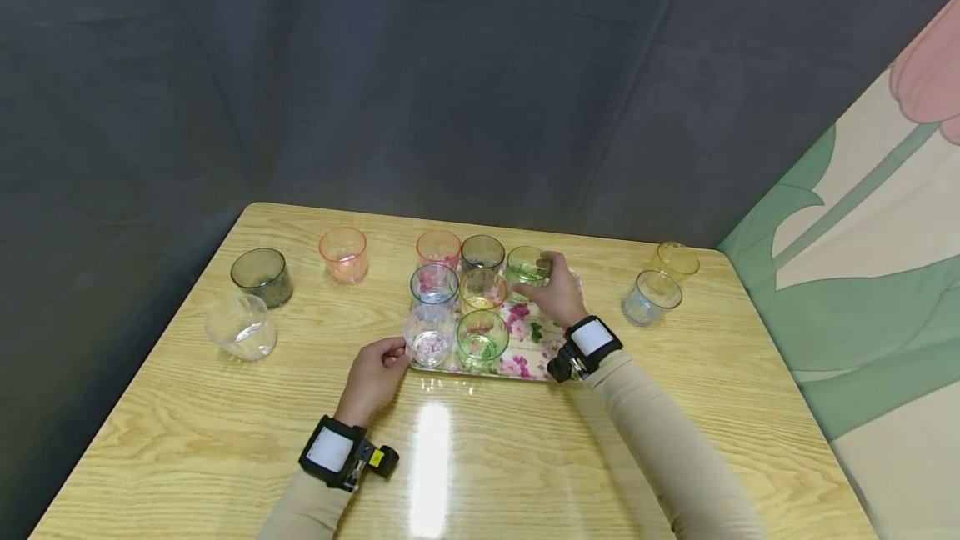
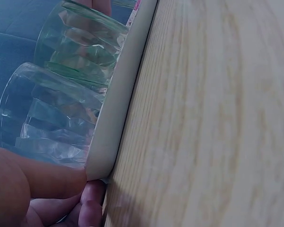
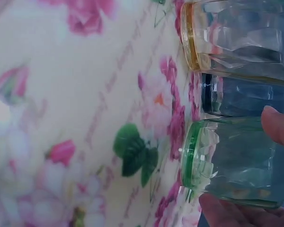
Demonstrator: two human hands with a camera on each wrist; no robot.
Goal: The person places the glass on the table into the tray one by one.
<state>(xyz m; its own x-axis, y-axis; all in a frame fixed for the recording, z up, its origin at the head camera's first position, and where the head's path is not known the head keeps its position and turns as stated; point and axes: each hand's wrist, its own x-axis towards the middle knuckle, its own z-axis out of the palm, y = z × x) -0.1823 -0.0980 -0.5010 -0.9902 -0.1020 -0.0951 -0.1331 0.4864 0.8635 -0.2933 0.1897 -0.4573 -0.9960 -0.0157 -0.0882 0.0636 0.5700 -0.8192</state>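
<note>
My right hand [image 1: 558, 294] grips a green glass [image 3: 232, 161] between thumb and fingers, at the back of a flowered tray [image 1: 536, 352]. In the right wrist view the glass's base is at or just over the tray surface; contact is hard to tell. My left hand [image 1: 375, 377] pinches the tray's front left corner, thumb at the rim [image 2: 102, 156] and fingers low beside it. Near that thumb stands a clear glass [image 1: 430, 338], with another green glass [image 1: 482, 340] beside it. Behind them are blue [image 1: 434, 288], yellow [image 1: 482, 292], red [image 1: 438, 248] and dark grey [image 1: 482, 253] glasses.
Off the tray at left stand a red glass [image 1: 343, 257], a dark grey glass [image 1: 264, 280] and a tilted clear glass [image 1: 243, 330]. At right are a blue glass [image 1: 651, 300] and a yellow glass [image 1: 677, 261]. A dark curtain [image 1: 450, 90] hangs behind the wooden table [image 1: 510, 457].
</note>
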